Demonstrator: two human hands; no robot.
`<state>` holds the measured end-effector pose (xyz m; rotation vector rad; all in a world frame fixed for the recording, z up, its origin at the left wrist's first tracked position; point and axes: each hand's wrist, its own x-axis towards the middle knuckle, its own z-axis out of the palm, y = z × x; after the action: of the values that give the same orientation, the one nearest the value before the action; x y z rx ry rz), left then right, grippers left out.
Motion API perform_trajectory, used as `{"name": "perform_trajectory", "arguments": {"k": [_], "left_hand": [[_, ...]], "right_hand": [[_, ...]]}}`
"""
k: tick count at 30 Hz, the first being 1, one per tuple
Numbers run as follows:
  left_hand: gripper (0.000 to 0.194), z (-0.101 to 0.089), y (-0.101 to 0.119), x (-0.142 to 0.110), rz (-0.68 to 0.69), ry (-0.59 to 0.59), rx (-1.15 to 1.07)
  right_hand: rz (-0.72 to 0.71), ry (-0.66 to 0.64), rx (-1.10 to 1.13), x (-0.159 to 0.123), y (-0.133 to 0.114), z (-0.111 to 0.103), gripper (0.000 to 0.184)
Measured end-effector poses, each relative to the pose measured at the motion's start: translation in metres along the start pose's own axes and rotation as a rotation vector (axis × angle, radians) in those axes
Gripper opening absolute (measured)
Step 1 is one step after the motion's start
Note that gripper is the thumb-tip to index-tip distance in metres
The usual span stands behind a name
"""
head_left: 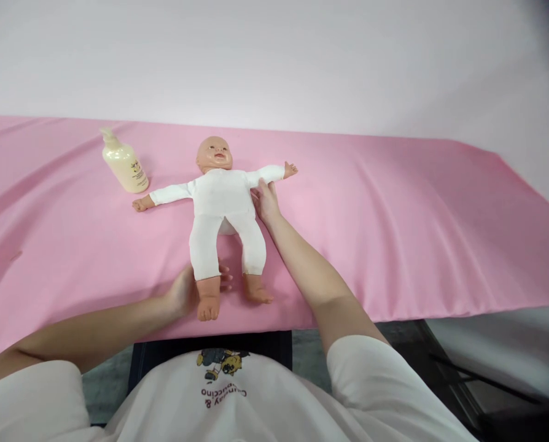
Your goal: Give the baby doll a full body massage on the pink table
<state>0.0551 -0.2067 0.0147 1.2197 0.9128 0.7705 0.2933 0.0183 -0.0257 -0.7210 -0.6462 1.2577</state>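
A baby doll (220, 205) in a white bodysuit lies on its back on the pink cloth (394, 221), arms spread, bare feet toward me. My left hand (185, 290) wraps round the doll's lower leg just above the foot, fingers showing behind the ankle. My right hand (265, 200) rests against the doll's side under its outstretched arm, fingers together and pressed to the body.
A cream pump bottle (124, 162) lies tilted on the cloth left of the doll's head. The cloth covers a long table against a white wall. The table's near edge runs just below the doll's feet; dark floor shows at lower right.
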Motion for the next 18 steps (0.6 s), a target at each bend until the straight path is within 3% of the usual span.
{"name": "perform_trajectory", "arguments": {"k": [2, 3, 5, 8, 11, 14, 18], "left_hand": [[0.041, 0.005, 0.01, -0.012, -0.28, 0.163, -0.468], [0.044, 0.007, 0.014, -0.017, -0.363, 0.189, -0.634], [0.053, 0.009, 0.018, -0.028, -0.396, 0.106, -0.792], [0.063, 0.01, 0.013, -0.041, -0.332, -0.201, -0.816], [0.055, 0.012, 0.004, -0.049, -0.294, -0.418, -0.733], [0.041, 0.014, 0.0, -0.049, -0.303, -0.415, -0.747], [0.048, 0.008, 0.0, -0.043, -0.302, -0.427, -0.766]], "right_hand": [[-0.005, -0.004, 0.0, 0.0, 0.0, -0.001, 0.036], [-0.009, -0.001, -0.002, 0.0, 0.0, -0.001, 0.036], [-0.011, 0.009, -0.011, 0.0, 0.001, -0.001, 0.035], [-0.013, 0.026, -0.037, -0.001, 0.0, 0.0, 0.034], [-0.029, 0.029, -0.056, -0.003, 0.0, 0.0, 0.034], [-0.044, 0.019, -0.059, -0.005, -0.001, 0.001, 0.036], [-0.064, 0.01, -0.072, -0.007, -0.001, 0.001, 0.037]]}}
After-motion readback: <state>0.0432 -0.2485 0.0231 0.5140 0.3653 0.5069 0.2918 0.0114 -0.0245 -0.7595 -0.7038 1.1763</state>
